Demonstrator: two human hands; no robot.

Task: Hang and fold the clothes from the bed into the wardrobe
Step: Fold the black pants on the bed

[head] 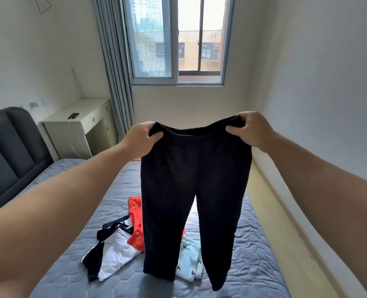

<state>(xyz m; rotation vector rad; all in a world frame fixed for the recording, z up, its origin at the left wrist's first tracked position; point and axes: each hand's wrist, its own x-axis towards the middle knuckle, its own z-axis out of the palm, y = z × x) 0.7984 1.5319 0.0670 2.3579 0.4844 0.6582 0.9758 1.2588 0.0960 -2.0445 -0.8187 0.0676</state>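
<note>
Aloft, arms outstretched, left hand (142, 136) and right hand (250, 130) with fingers (235, 130) clamped on black trousers (195, 179).

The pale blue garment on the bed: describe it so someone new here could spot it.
On the bed's quilted mattress lies a pile of clothes, partly behind the raised black trousers. The pale blue garment is at the pile's right end, showing between the trouser legs. Only it has dark prints; its neighbours are an orange garment and a white-and-navy garment.
</note>
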